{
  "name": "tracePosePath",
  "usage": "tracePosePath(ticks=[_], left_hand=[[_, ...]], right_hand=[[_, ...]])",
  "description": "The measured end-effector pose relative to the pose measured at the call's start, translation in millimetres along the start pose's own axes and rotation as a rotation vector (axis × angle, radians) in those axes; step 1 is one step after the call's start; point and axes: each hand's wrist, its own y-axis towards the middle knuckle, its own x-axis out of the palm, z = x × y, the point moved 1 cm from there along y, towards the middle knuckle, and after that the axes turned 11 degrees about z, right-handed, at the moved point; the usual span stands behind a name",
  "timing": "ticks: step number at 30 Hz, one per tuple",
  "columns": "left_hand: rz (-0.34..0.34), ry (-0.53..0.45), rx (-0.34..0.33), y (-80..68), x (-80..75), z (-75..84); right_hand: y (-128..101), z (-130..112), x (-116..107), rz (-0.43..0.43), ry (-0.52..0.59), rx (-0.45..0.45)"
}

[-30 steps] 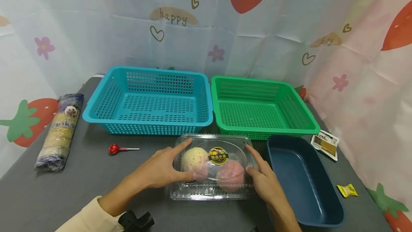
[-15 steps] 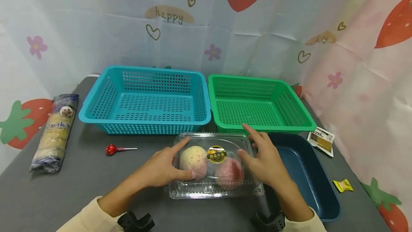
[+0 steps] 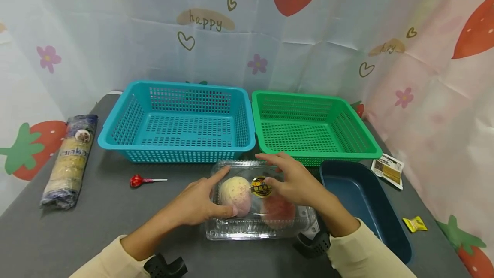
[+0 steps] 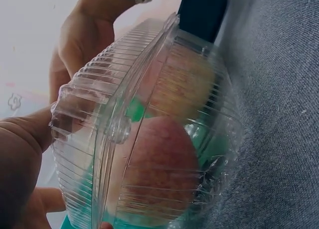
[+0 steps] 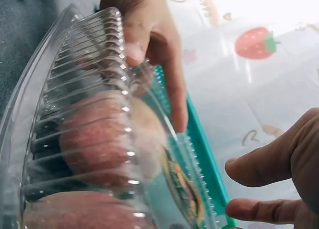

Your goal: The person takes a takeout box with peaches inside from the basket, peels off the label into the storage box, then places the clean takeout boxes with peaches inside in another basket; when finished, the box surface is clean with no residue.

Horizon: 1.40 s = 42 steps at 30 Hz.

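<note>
A clear ribbed plastic clamshell box [image 3: 247,230] stands before me, its lid down. Inside lie a yellow-and-pink fruit [image 3: 236,196] and a redder fruit [image 3: 278,214], both round and peach-like. A black-and-gold sticker [image 3: 257,186] marks the lid. My left hand [image 3: 193,203] grips the box's left side, thumb toward the front and index finger at the back corner. Over the lid's right part is my right hand [image 3: 301,183], thumb and index finger spread. In the right wrist view, that hand's fingertips [image 5: 241,209] appear apart from the lid.
Behind the box stand a blue basket [image 3: 189,146] and a green basket [image 3: 320,156]. A dark blue tub [image 3: 362,209] sits at right, beside a flat packet [image 3: 387,170] and a yellow candy [image 3: 414,224]. At left lie a lollipop [image 3: 137,180] and a long wrapped pack [image 3: 71,158].
My right hand has left the box's right side and moved leftward over the lid, now partly covering the redder fruit and the sticker. The left hand stays at the left side.
</note>
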Motion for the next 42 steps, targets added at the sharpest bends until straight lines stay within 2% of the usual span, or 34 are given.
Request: tracePosePath(ticks=[5, 9, 14, 19, 25, 32, 36, 42], left_hand=[[-0.022, -0.015, -0.014, 0.1, -0.1, -0.7], [-0.023, -0.006, -0.008, 0.3, -0.7, -0.2], [-0.027, 0.031, -0.003, -0.9, -2.5, 1.6], [-0.032, 0.048, -0.01, -1.6, -2.2, 3.1], [-0.022, 0.065, -0.017, -1.6, -0.9, 3.6], [-0.024, 0.061, -0.025, -1.7, 0.2, 4.4], [-0.024, 0.059, -0.021, -1.7, 0.5, 4.8], [-0.021, 0.053, -0.022, -2.4, -0.6, 4.7]], right_hand=[[5.4, 1.7, 9.3, -0.058, -0.037, -0.01], [7.7, 3.9, 13.6, -0.072, 0.001, 0.049], [10.6, 7.0, 16.3, -0.046, 0.015, 0.159], [12.4, 9.6, 18.6, 0.009, 0.008, 0.207], [11.5, 11.2, 19.8, 0.074, 0.033, 0.173], [10.8, 13.7, 22.9, 0.057, -0.021, 0.19], [10.6, 14.5, 24.3, 0.071, -0.053, 0.171], [7.1, 12.2, 18.7, 0.101, 0.035, 0.117]])
